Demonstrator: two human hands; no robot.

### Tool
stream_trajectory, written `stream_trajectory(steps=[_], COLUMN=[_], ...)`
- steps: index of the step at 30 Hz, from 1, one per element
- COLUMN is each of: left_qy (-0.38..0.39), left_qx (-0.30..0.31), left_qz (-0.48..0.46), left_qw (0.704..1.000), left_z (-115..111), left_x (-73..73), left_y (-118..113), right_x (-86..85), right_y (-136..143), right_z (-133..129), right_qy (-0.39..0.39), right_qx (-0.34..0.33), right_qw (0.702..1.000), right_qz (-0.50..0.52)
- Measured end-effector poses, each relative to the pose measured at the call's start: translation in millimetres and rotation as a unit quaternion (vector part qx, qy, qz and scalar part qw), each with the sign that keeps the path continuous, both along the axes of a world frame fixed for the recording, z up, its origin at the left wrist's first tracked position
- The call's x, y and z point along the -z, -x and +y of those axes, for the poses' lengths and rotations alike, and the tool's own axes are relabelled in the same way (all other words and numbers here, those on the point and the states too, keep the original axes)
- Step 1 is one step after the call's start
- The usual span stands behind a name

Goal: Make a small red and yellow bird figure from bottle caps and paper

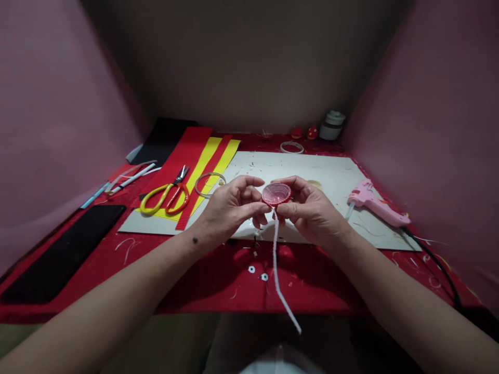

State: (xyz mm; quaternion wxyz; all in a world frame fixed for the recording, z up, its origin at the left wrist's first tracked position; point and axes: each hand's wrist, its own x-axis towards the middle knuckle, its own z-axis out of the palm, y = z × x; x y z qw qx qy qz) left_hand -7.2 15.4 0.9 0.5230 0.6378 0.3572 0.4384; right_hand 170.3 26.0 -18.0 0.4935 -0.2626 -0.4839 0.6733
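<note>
Between my two hands, above the white board, is a small red cup (276,194) of coiled paper with a pale, ringed inside facing me. My right hand (312,210) has thumb and fingers closed on its right side. From the left, my left hand (244,202) pinches near the cup's lower front edge, where a thin white strip (276,254) hangs down past the table edge. Whether the left fingertips grip the cup or only the strip's upper end is hard to see. Two small paper eyes (258,274) lie on the red cloth below.
Scissors (171,195) with yellow and red handles lie left on red (187,150) and yellow corrugated sheets (230,156). A pink glue gun (376,202) with a black cord rests right. A black phone-like slab (64,254) lies front left. Paper scraps litter the white board (331,169).
</note>
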Motion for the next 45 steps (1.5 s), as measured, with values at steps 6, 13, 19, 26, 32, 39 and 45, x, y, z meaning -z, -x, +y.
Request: stream_trajectory(steps=[6, 13, 19, 26, 32, 39, 45], left_qy=[0.017, 0.004, 0.02, -0.005, -0.006, -0.01, -0.022], left_qx=[0.011, 0.041, 0.045, 0.035, 0.037, 0.044, 0.037], left_qz=[0.018, 0.04, 0.043, 0.041, 0.049, 0.042, 0.066], left_qw=[1.0, 0.998, 0.998, 0.999, 0.998, 0.998, 0.997], left_z=[-1, 0, 2, 2, 0, -5, -6], left_x=[-1.3, 2.0, 2.9, 8.8, 5.1, -1.3, -2.8], left_y=[1, 5, 5, 5, 5, 4, 2], right_x=[2.1, 4.1, 4.9, 3.3, -0.7, -0.2, -0.3], right_y=[-1, -4, -3, -3, -7, -7, -4], right_z=[2, 4, 4, 6, 2, 1, -1], right_qy=[-0.007, 0.003, -0.005, -0.011, 0.0, 0.002, 0.005], right_qx=[-0.005, -0.035, -0.031, -0.036, -0.051, -0.062, -0.044], right_qw=[1.0, 0.999, 0.999, 0.999, 0.998, 0.998, 0.999], right_qz=[-0.008, -0.02, -0.022, -0.029, -0.025, -0.006, -0.005])
